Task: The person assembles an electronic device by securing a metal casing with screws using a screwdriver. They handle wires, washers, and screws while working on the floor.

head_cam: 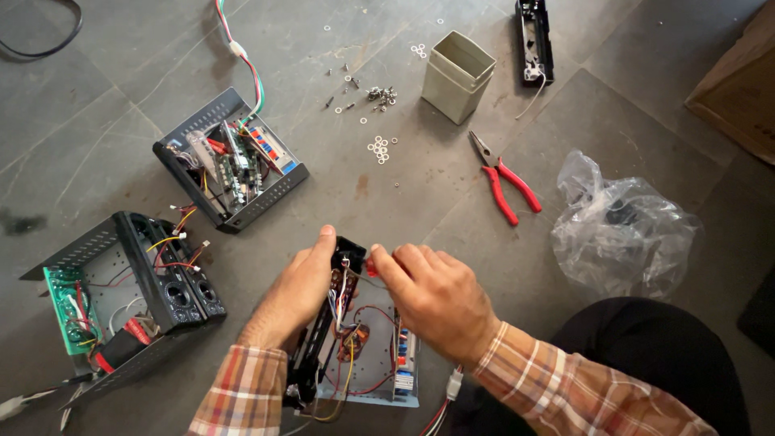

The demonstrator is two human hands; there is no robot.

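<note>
Item: open grey sheet-metal electronics chassis with black front panel, on the floor between your hands; your left hand clasps the panel edge, your right hand pinches a small red connector—rigid frame, likely fragile wiring, hold by edges.

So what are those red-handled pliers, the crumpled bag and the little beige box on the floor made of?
The red-handled pliers look like dull grey steel at the jaws, with glossy red grips, probably plastic or rubber. The crumpled clear bag seems to be thin plastic film: see-through, creased, with shiny highlights. The small beige open box looks like matte moulded plastic, thin-walled and even in colour, though painted metal is possible.
</note>
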